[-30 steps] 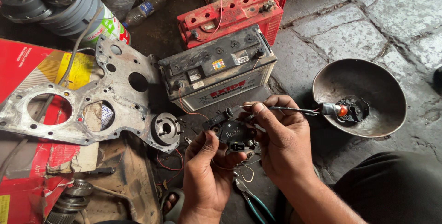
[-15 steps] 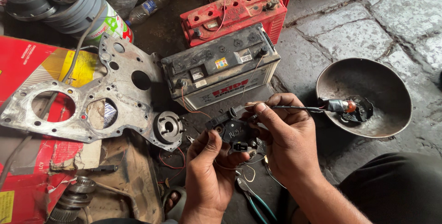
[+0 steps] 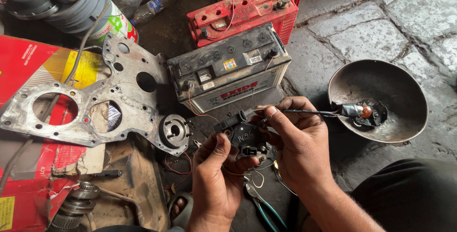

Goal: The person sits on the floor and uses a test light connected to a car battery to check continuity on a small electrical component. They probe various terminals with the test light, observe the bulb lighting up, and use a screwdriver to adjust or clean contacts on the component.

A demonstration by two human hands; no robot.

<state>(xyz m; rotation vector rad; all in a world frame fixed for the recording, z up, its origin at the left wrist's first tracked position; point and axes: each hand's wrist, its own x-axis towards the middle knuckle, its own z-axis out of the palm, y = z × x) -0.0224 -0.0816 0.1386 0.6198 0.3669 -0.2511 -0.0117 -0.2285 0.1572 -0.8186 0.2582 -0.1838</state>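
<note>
Grey stone floor carries everything, so the person works low, close to the parts. Biggest is the metal engine plate lying flat on red cardboard. Next, the grey battery stands just beyond the hands, near enough for its thin red wires to reach. At right sits the round metal reflector bowl, with a small bulb in it. The right hand pinches closed on a thin black wire leading to that bulb. The left hand grips the small black switch part from below, holding it steady between both hands
</note>
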